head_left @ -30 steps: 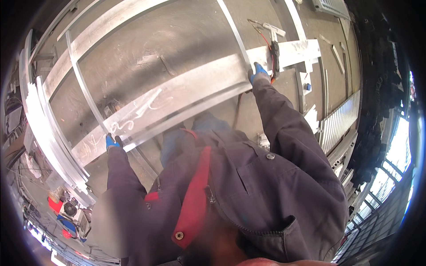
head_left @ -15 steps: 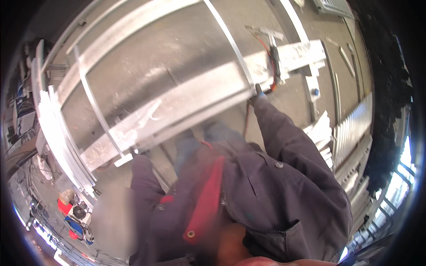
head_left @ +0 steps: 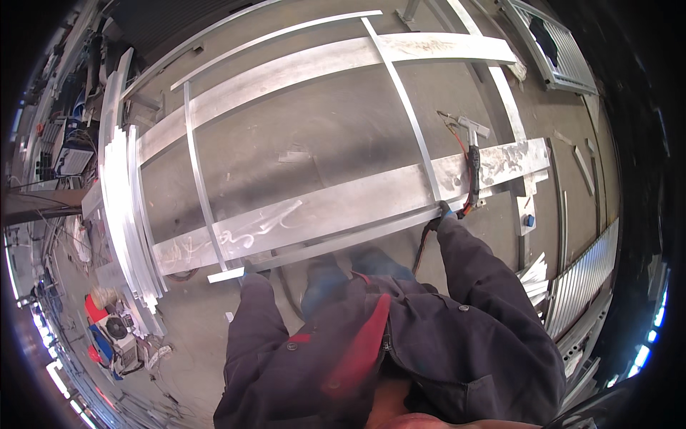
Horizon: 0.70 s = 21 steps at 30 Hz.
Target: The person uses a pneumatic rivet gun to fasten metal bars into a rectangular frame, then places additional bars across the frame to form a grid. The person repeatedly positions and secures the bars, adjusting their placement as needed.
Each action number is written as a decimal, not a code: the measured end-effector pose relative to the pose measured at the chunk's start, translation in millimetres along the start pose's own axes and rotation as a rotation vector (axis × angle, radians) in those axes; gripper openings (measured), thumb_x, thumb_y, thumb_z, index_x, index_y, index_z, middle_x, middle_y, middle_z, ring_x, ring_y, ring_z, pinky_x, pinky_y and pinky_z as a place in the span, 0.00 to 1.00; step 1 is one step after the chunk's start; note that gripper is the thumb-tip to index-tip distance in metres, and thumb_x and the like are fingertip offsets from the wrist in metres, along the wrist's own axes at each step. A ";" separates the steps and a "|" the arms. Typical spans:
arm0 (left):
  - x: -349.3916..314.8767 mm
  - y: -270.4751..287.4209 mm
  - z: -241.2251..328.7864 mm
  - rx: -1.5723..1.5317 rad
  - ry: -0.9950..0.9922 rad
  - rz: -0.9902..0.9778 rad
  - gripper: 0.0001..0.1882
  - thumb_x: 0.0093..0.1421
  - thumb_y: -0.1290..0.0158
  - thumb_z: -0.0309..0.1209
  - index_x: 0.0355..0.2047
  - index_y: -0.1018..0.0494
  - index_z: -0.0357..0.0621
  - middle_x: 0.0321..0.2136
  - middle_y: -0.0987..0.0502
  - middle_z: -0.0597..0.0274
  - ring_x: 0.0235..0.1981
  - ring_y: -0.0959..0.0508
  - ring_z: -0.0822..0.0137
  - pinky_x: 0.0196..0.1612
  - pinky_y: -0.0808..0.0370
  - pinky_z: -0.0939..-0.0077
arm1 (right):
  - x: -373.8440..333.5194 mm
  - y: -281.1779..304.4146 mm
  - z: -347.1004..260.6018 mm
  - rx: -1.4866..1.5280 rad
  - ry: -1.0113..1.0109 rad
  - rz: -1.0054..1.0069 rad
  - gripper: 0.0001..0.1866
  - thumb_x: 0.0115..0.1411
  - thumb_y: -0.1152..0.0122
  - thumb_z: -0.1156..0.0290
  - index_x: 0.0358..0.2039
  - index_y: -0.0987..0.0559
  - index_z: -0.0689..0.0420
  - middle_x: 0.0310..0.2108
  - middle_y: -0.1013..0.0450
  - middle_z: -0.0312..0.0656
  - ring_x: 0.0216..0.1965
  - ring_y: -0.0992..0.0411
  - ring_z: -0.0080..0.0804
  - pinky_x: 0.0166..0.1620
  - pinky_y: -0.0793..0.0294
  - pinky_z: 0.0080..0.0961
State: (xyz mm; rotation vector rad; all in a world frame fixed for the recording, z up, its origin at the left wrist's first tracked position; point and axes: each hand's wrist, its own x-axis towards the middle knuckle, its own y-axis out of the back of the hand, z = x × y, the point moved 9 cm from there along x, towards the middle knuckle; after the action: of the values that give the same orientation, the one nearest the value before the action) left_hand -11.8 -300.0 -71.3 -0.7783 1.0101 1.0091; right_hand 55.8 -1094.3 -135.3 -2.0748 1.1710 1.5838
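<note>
A rectangular frame of thin silver metal bars (head_left: 336, 242) rests across two wide, scuffed metal beams (head_left: 325, 194). Its long near bar runs in front of my body. Near the right corner of that bar, my right hand (head_left: 446, 209), in a dark glove with a bit of blue, is closed on it. My left hand (head_left: 248, 270) is at the bar's left end, mostly hidden by the sleeve, so its fingers cannot be made out. Just right of the frame, a welding torch (head_left: 474, 168) with a dark and red cable lies over the near beam.
Long bright metal bars (head_left: 121, 214) are stacked at the left. A machine with a round fan (head_left: 116, 327) stands at the lower left. Ribbed metal panels (head_left: 582, 275) lie at the right, with another panel (head_left: 547, 46) at the far right. A cable trails near my legs.
My view has tilted, so the frame and beams sit lower and more of the far side shows. Both hands remain at the same ends of the near bar.
</note>
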 end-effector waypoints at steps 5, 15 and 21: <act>5.7 -1.2 -5.7 -0.046 0.013 -0.029 0.28 0.71 0.55 0.56 0.62 0.30 0.54 0.63 0.28 0.57 0.62 0.28 0.53 0.67 0.36 0.43 | 35.7 -3.4 7.9 0.169 0.006 -0.122 0.29 0.59 0.29 0.51 0.54 0.27 0.54 0.43 0.24 0.42 0.39 0.23 0.42 0.42 0.22 0.47; -55.2 19.9 -12.9 1.228 0.069 -0.677 0.30 0.74 0.66 0.57 0.72 0.43 0.65 0.65 0.33 0.64 0.68 0.35 0.56 0.65 0.34 0.41 | -48.9 17.4 32.1 -0.282 0.217 -0.341 0.20 0.73 0.52 0.56 0.55 0.22 0.54 0.48 0.21 0.43 0.49 0.25 0.36 0.52 0.25 0.38; -55.0 7.0 -19.8 1.494 0.125 -0.423 0.32 0.70 0.55 0.38 0.73 0.45 0.55 0.67 0.34 0.54 0.67 0.32 0.57 0.61 0.29 0.50 | -154.2 116.9 142.7 -1.360 0.241 -0.056 0.28 0.64 0.41 0.46 0.49 0.16 0.60 0.46 0.19 0.55 0.48 0.20 0.54 0.51 0.23 0.46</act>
State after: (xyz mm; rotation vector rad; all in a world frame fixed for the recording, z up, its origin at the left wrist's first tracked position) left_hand -34.7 -331.9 -27.4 0.2241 1.2885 -0.2888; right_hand -137.2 -1010.0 -19.4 -3.0010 -0.1450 2.4977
